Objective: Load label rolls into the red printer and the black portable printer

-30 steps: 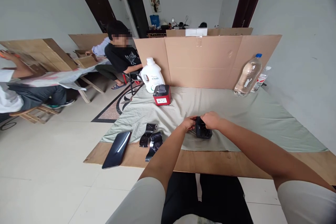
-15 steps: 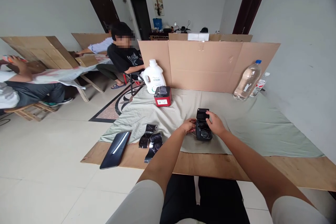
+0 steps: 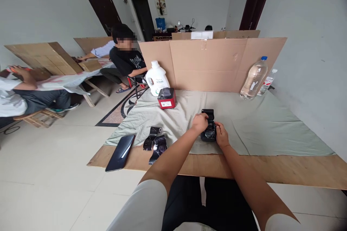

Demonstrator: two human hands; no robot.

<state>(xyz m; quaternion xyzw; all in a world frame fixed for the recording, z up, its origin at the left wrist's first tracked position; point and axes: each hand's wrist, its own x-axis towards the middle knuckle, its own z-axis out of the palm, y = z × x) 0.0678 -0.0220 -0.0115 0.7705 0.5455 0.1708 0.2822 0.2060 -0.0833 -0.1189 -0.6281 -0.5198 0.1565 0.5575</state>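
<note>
In front of me a small black device with a raised lid, which looks like a portable label printer (image 3: pixel 208 136), sits on the cloth. Shiny black material shows inside its open body. My left hand (image 3: pixel 200 122) is over its left side, fingers curled in by the lid's hinge; what the fingertips hold, if anything, is hidden. Thumb and fingers of my right hand (image 3: pixel 222 135) grip the device's right side. To the left, a roll of black strip (image 3: pixel 152 138) lies partly unwound, with a crumpled black strip (image 3: pixel 159 148) beside it.
A dark tablet or phone (image 3: pixel 120 153) lies at the front left edge. Behind stand a red and black box (image 3: pixel 166 101) and a white jug (image 3: pixel 158 79). Two clear bottles (image 3: pixel 255 79) are at the back right, before a cardboard screen (image 3: pixel 208 66). Other people sit at left.
My left hand has moved from the device's left side up over its opening. The right hand has come down from the lid to the device's right side.
</note>
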